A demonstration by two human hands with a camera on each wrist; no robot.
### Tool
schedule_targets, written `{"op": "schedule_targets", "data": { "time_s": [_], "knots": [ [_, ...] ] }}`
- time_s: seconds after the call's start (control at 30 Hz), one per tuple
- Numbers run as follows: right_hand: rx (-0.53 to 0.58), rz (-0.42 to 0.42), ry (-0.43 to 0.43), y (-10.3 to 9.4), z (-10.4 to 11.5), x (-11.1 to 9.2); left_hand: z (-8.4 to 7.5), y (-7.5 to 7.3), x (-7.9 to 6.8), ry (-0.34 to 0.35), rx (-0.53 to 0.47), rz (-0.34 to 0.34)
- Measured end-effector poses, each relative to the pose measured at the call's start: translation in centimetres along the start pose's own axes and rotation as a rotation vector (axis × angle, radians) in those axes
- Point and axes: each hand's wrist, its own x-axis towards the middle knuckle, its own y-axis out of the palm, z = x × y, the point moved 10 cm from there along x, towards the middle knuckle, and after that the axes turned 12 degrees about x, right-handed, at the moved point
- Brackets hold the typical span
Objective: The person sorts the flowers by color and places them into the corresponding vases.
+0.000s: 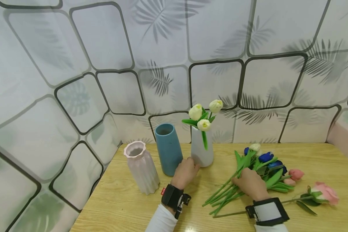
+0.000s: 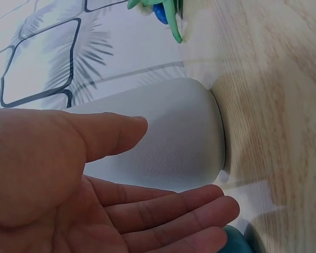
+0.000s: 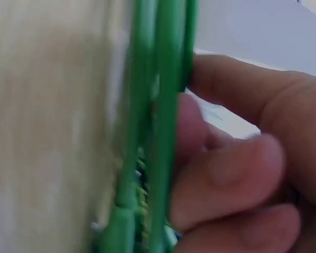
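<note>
My left hand is at the base of the white vase, its fingers extended. In the left wrist view the thumb lies across the pale side of the vase, though whether it touches cannot be told. Three white tulips stand in that vase. Over the pile of artificial flowers on the table, my right hand pinches green stems between thumb and curled fingers. The right wrist view has these green stems close up and blurred; which blossom they belong to is hidden.
To the left stand a blue vase and a pink fluted vase. A long-stemmed pink rose lies at the right of the wooden table. Patterned cloth hangs behind.
</note>
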Motion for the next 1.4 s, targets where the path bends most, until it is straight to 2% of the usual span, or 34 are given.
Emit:
{"op": "schedule_targets", "data": {
  "time_s": [0.13, 0.23, 0.37, 0.5, 0.57, 0.63, 0.73, 0.93, 1.17, 1.4],
  "knots": [
    [0.071, -0.011, 0.011, 0.2, -0.8, 0.3, 0.0, 0.0, 0.0, -0.002, 0.005, -0.002],
    [0.251, -0.025, 0.034, -0.1, -1.4, 0.5, 0.0, -0.1, -0.1, 0.001, 0.008, -0.009],
    [0.654, -0.001, 0.099, 0.1, -2.2, 0.7, 0.0, -0.1, -0.1, -0.004, 0.018, -0.007],
    [1.107, 0.114, 0.162, 1.4, -1.6, 0.6, 0.2, 0.0, 0.0, -0.009, 0.031, -0.009],
    [1.277, 0.160, 0.192, 2.1, -1.2, 0.5, 0.2, 0.1, 0.0, -0.007, 0.033, -0.010],
    [1.390, 0.165, 0.216, 2.6, -1.0, 0.5, 0.2, 0.1, 0.0, -0.003, 0.036, -0.011],
    [1.439, 0.113, 0.234, 2.9, -1.2, 0.6, 0.3, 0.3, 0.0, 0.001, 0.036, -0.010],
    [1.421, 0.065, 0.234, 3.0, -0.7, 0.4, 0.5, 0.6, 0.4, -0.015, 0.048, -0.021],
    [1.552, 0.115, 0.187, 2.5, 1.4, -0.5, 0.8, 0.9, 1.2, -0.052, 0.002, -0.061],
    [1.616, 0.196, 0.038, 1.5, 4.1, -1.4, 1.0, 1.1, 2.0, -0.048, -0.092, -0.087]
  ]
}}
